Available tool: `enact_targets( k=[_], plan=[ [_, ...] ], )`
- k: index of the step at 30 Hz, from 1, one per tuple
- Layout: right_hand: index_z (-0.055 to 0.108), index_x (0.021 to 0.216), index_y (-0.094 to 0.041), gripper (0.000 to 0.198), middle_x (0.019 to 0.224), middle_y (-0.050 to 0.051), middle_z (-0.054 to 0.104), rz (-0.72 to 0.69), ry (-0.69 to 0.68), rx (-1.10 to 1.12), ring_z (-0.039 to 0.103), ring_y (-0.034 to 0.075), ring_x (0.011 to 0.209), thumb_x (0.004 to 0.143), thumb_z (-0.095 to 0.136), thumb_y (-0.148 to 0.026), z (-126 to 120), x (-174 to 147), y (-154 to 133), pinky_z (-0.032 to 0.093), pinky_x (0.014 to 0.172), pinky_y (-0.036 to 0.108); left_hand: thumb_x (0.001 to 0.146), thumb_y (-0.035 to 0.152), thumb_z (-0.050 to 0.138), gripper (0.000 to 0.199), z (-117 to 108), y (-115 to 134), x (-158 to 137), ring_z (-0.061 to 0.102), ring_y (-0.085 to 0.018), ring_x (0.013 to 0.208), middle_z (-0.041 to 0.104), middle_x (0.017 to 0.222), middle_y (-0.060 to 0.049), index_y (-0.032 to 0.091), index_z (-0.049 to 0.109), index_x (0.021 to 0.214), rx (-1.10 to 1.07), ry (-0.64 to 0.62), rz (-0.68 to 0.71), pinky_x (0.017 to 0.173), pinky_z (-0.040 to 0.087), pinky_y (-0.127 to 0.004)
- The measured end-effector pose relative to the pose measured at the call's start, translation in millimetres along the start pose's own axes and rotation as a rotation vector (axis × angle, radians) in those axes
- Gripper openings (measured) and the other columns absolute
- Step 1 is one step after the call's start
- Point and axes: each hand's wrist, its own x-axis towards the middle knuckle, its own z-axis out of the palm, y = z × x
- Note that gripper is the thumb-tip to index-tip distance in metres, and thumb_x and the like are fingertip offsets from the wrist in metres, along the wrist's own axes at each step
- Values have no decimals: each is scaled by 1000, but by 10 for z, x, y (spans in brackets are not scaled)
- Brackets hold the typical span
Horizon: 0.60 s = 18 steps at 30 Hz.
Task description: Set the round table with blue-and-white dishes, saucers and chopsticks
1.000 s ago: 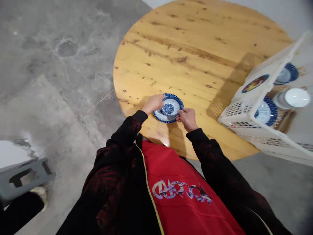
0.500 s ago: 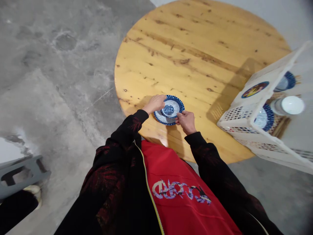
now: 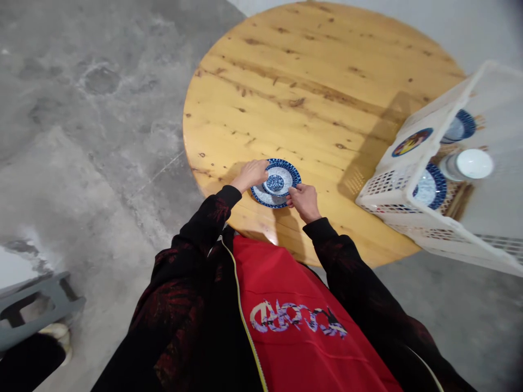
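Observation:
A blue-and-white plate (image 3: 264, 199) lies near the front edge of the round wooden table. Over it is a smaller blue-and-white bowl (image 3: 275, 183), its patterned round centre facing up. Fingers of my left hand (image 3: 250, 175) are closed on the left rim of the bowl. On the other side, my right hand (image 3: 304, 202) pinches the bowl's lower right rim. Whether the bowl touches the plate or hangs just above it, I cannot tell. My fingertips hide parts of both rims.
The wooden table (image 3: 286, 125) has a white plastic crate (image 3: 396, 179) at its right, with a white cup (image 3: 474, 164) and blue-patterned dishes (image 3: 432, 188) inside. A grey stool (image 3: 44, 305) stands on the concrete floor at lower left.
The whole view has shifted, so table and crate sit slightly further left. Both hands keep the same grip on the bowl over the plate.

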Motion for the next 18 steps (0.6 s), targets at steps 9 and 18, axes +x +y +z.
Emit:
enact_targets(
  k=[9, 18],
  plan=[
    [42, 63, -23, 21, 53, 0, 58, -4, -1, 35, 57, 14, 43, 79, 53, -14, 28, 25, 24, 43, 39, 21, 91, 19, 44, 38, -23, 5, 1, 64, -28, 113, 69, 123, -15, 18, 64, 123, 67, 32, 18, 95, 48, -38],
    [48, 69, -21, 17, 54, 0, 59, -30, -49, 46, 57, 14, 43, 85, 54, -20, 26, 38, 1, 43, 39, 21, 96, 29, 44, 37, -93, 37, -34, 64, -26, 115, 70, 123, -11, 23, 63, 127, 146, 37, -27, 96, 47, -35]
  ],
)
